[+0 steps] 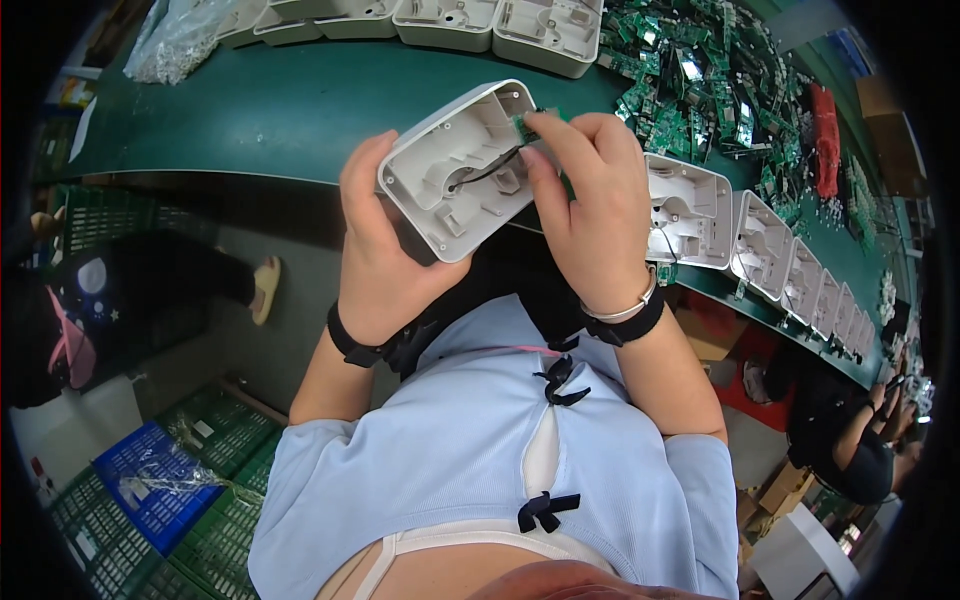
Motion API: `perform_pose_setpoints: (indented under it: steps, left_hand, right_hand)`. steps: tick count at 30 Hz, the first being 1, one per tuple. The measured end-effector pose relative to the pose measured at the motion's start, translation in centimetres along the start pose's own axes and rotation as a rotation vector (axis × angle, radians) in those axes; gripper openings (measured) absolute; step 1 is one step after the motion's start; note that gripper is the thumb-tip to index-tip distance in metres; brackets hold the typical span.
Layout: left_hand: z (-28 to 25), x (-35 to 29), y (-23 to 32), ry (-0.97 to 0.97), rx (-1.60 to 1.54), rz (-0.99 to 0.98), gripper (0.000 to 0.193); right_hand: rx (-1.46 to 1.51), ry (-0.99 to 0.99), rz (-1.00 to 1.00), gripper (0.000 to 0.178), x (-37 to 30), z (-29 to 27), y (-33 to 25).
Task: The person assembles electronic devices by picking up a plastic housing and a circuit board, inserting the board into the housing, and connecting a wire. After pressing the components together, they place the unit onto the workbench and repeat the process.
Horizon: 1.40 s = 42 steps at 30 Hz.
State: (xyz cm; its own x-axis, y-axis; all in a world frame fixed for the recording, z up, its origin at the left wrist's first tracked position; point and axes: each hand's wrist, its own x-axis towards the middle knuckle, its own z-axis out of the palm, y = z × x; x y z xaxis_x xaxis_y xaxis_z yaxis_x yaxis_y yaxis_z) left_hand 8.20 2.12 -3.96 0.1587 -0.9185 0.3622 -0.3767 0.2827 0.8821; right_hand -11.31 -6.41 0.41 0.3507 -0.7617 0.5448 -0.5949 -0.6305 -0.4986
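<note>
A white plastic housing (452,150), open side up and tilted, is gripped at its left and near sides by my left hand (385,255). Inside it are moulded posts and ribs, and a dark cable (492,171) runs from a round hole toward its right edge. There my right hand (598,205) pinches a small green circuit board (527,127) between thumb and forefinger. The cable appears to lead to that board, though the fingertips cover the join.
Loose green circuit boards (690,75) are heaped on the green table (240,125) at back right. More white housings stand along the back (547,35) and right edge (690,210). A red bundle (826,140) lies far right. Crates (160,480) stand lower left; other people are on both sides.
</note>
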Motion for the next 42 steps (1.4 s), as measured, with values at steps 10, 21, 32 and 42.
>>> perform_pose_setpoints:
  steps: [10, 21, 32, 42]
  left_hand:
    - [-0.2, 0.3, 0.0, 0.012, -0.005, -0.008, 0.106]
    - [-1.3, 0.7, 0.0, -0.029, -0.012, -0.057, 0.11]
    - [-1.3, 0.5, -0.4, -0.032, -0.082, -0.175, 0.114]
    - [-2.2, 1.0, -1.5, -0.072, -0.15, -0.192, 0.119]
  right_hand:
    - [-0.086, 0.05, -0.164, 0.029, 0.7, 0.7, 1.1]
    - [0.292, -0.322, -0.245, 0.027, -2.2, -0.8, 0.1]
    - [0.449, -0.193, -0.211, 0.02, -3.1, 0.6, 0.6]
    - [0.305, -0.145, -0.189, 0.022, -2.4, 1.7, 0.0]
